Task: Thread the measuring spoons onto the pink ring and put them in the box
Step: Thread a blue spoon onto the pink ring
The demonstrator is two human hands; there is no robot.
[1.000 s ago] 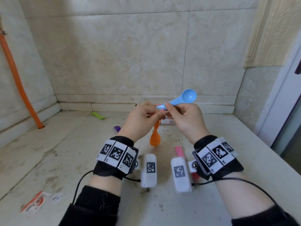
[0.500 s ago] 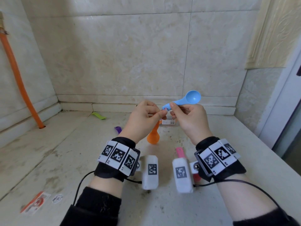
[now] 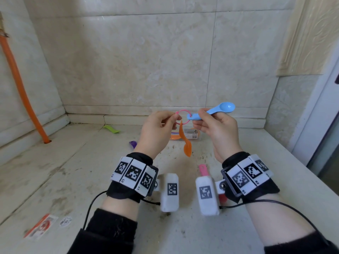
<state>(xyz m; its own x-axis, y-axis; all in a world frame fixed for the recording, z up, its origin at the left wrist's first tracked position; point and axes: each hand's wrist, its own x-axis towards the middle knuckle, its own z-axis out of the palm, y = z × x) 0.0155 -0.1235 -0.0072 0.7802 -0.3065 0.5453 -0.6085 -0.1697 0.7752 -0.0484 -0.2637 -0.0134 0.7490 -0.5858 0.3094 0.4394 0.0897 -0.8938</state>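
The left hand (image 3: 156, 132) pinches pink ring (image 3: 183, 111), right hand (image 3: 218, 131) grips blue spoon (image 3: 220, 109), partly hiding what seems the box (image 3: 191, 134).

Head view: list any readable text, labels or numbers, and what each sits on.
Nothing can be quoted; no text is legible.
box: printed label, too small to read.
orange sticker on the counter: print blurred.
round white sticker beside it: blurred.
marker tiles on both wrists: square codes only; the tiny marks at their corners are unreadable.
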